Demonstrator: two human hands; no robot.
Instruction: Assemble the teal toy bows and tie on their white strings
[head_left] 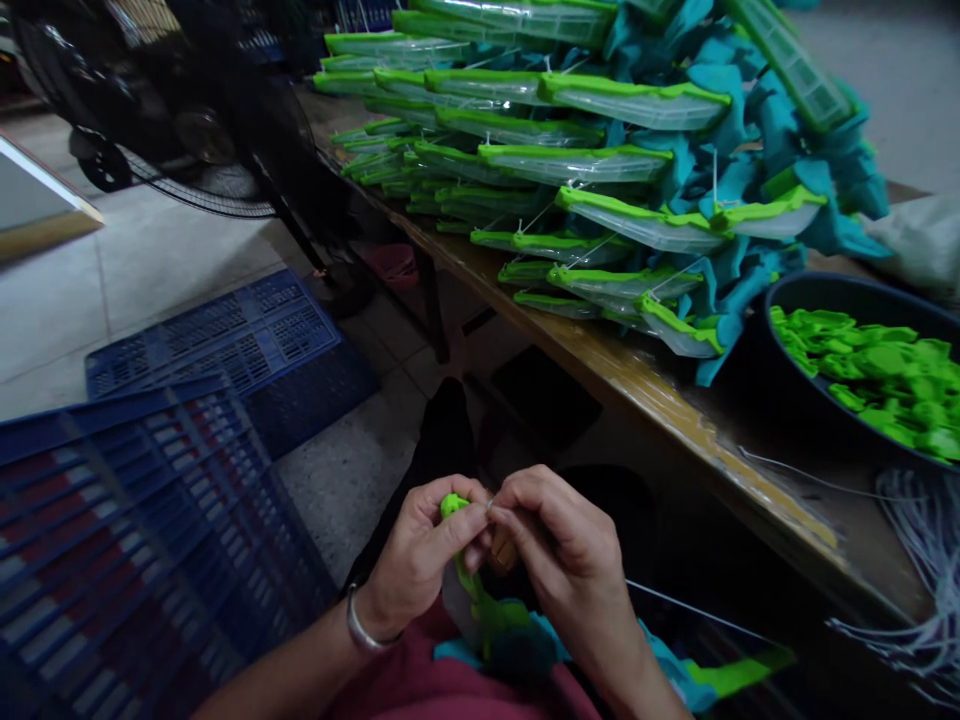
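My left hand (427, 545) is closed around the bright green end of a green and teal plastic piece (510, 620), which lies across my lap. Thumb and fingers of my right hand (570, 550) pinch the end of a thin white string (697, 608) close to that green end. The string runs behind my right hand toward the piece's far green tip (742, 673). Both hands almost touch at the fingertips. Something brown (502, 550) shows between them, perhaps a finger wrapping; I cannot tell.
Similar strung green and teal pieces (600, 165) are stacked on a wooden table (645, 400). A dark tub (795, 390) of green parts and a bundle of white strings (922, 560) are at right. Blue crates (142, 520) and a black fan (202, 130) stand left.
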